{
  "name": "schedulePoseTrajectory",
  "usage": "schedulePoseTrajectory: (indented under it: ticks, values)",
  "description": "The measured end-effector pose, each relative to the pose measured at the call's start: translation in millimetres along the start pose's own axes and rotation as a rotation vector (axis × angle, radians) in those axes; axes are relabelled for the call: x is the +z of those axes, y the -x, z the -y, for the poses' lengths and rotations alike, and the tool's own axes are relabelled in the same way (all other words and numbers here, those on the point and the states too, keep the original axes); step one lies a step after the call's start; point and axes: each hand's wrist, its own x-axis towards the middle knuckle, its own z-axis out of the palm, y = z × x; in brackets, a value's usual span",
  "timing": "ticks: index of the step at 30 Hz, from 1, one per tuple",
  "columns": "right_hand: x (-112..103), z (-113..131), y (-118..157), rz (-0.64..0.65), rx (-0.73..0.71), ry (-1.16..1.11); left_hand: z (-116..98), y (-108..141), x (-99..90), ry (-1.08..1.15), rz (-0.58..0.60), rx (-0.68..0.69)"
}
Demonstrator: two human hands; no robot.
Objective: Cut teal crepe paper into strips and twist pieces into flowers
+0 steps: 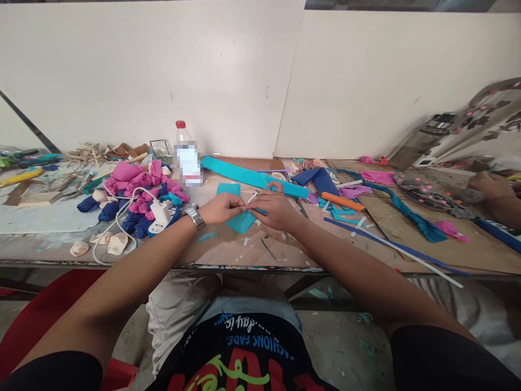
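My left hand (223,208), with a watch (196,216) at its wrist, is pinched closed at the edge of a turquoise strip of crepe-like material. Close against its fingertips is my right hand (277,209), its fingers closed on the same turquoise strip (241,222). A small white piece (253,196) sticks up by the right fingers; whether it is held cannot be told. Just behind the hands lies a long folded turquoise band (240,171), which the right hand's raised finger overlaps. The exact grip between the fingertips is partly hidden.
Left are a pink and blue bundled fabric pile (136,182), a white power plug (160,210) with its cable, and a red-capped bottle (181,130). Right lie an orange roll (342,201) and a long white strip (411,255). Another person's hand (484,187) is at far right.
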Motion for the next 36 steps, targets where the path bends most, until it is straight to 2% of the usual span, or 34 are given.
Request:
schedulePoseTrajectory:
  ticks: [11,19,28,36]
  values:
    - [1.3,1.7,-1.5,-0.025,0.068,0.013,-2.5,1.3,3.0,-0.101,-0.097,0.044]
    - [4.0,5.9,0.5,-0.076,0.120,0.070,-7.6,3.3,4.8,-0.339,-0.195,0.111]
    - [7.1,1.5,0.0,-0.053,0.140,0.032,-7.9,3.2,4.6,-0.415,-0.190,0.151]
    - [4.7,8.8,-3.4,-0.010,0.154,0.036,-10.2,3.1,6.7,-0.480,-0.211,0.171]
